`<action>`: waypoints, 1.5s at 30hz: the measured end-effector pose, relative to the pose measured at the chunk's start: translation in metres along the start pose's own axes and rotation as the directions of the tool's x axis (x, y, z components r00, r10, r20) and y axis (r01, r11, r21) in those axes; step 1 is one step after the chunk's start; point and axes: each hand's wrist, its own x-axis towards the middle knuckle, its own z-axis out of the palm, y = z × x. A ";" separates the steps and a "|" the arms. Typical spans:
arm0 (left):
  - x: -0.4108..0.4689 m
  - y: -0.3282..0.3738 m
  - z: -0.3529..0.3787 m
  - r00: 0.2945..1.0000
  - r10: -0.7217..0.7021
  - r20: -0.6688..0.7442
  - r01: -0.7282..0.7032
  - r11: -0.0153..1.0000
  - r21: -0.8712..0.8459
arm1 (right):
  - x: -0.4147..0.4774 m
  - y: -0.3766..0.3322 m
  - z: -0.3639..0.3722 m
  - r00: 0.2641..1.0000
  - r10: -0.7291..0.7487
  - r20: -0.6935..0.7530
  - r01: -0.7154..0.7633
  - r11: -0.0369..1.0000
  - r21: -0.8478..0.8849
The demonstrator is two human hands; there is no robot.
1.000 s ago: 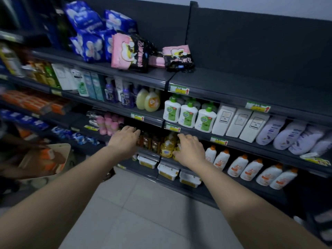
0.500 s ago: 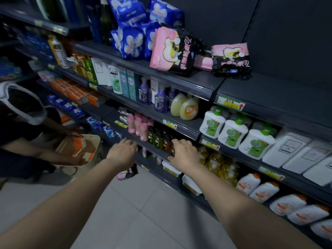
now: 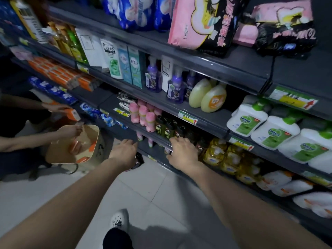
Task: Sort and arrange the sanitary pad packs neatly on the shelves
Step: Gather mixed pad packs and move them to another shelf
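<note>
Landmark: pink bottles (image 3: 143,115). Below them, left hand (image 3: 124,151), fingers loose, holding nothing, over a dark packet (image 3: 139,159) on the floor, possibly pads but mostly hidden. High above, blue-white pad packs (image 3: 136,13), stacked. Below-right, right hand (image 3: 183,151), fingers relaxed, holding nothing. Up-right, glossy pink-and-black pad pack (image 3: 203,24), upright. Further right, second pack (image 3: 283,27), lying flat.

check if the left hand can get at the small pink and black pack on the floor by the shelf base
Probably yes. The left hand is open and close beside the small pink and black pack, which it partly hides. Nothing else seems to stand between them.
</note>
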 end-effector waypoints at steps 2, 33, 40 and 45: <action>0.023 -0.019 0.009 0.999 0.044 0.022 -0.044 0.999 0.009 | 0.019 -0.012 0.014 0.999 0.041 0.014 -0.041 0.999 0.008; 0.317 -0.114 0.461 0.938 0.098 0.331 -0.120 0.992 0.046 | 0.260 -0.003 0.449 0.959 0.114 0.259 -0.106 0.993 -0.045; 0.398 -0.123 0.540 0.950 0.043 0.310 -0.057 0.998 0.037 | 0.293 0.020 0.528 0.964 0.062 0.260 -0.048 0.997 -0.059; 0.444 -0.138 0.578 0.946 -0.102 0.309 0.103 0.995 0.013 | 0.313 0.034 0.561 0.961 0.020 0.276 -0.009 0.999 -0.040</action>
